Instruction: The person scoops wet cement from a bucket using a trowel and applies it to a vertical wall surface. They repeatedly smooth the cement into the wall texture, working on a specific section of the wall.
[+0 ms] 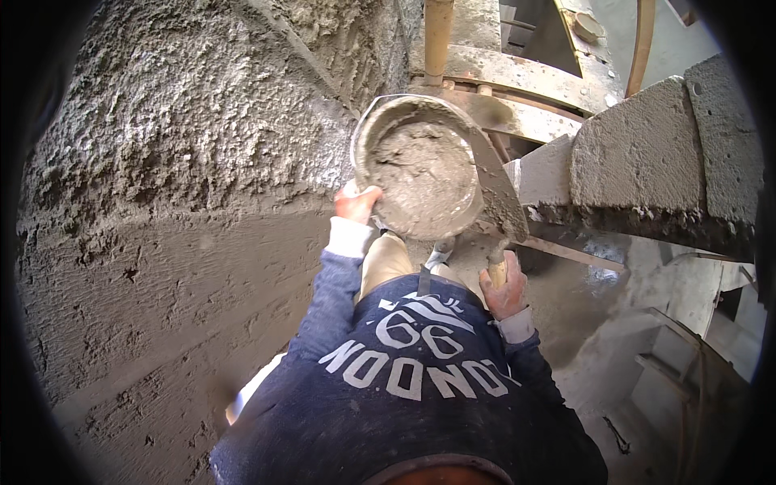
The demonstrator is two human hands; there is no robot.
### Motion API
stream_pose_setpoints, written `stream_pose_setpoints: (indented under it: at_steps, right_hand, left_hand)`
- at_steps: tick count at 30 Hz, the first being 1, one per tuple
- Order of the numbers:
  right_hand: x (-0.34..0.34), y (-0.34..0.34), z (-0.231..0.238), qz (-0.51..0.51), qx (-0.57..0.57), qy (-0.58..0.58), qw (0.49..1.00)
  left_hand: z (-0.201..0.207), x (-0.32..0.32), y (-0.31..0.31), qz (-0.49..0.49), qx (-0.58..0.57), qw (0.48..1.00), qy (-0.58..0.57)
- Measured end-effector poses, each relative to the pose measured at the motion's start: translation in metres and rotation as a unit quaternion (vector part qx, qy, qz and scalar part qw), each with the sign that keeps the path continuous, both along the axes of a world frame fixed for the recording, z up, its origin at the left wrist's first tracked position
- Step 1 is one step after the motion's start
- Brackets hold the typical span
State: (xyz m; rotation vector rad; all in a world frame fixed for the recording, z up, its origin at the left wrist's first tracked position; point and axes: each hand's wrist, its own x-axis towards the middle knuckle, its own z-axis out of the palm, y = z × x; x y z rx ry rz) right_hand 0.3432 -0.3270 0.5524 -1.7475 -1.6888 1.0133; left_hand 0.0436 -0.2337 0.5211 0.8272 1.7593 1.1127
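My left hand (355, 202) is closed on the near left edge of a round, mortar-smeared bucket (391, 123), its thumb over the rim. Wet grey mortar (424, 174) fills much of the bucket, which is held in front of my legs. In my right hand (506, 288) is a trowel (501, 187), gripped by its wooden handle. The long, mortar-coated blade points away from me and runs along the bucket's right rim. From this angle I cannot tell whether the blade touches the rim.
A plastered wall (194, 153) rises close on my left, rough above and smoother below. A wooden pole (437, 40) and mortar-spattered planks (525, 77) stand beyond the bucket. Concrete blocks (638, 153) jut in at the right, above a lower level with boards.
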Motion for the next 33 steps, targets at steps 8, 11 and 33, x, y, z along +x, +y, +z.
stream_pose_setpoints:
  at_steps: [8,11,33]
  right_hand:
    - [0.03,0.015,0.013,0.071,-0.085,-0.196,0.974]
    - [0.021,0.045,0.013,0.114,-0.095,-0.322,0.935]
    - [-0.052,0.09,0.002,0.333,-0.182,-0.314,0.87]
  left_hand:
    - [-0.069,0.029,0.02,-0.059,0.002,0.996,0.072]
    - [-0.05,0.042,0.014,-0.028,0.012,0.998,0.06]
    - [-0.054,0.017,0.05,-0.064,0.141,0.987,-0.031]
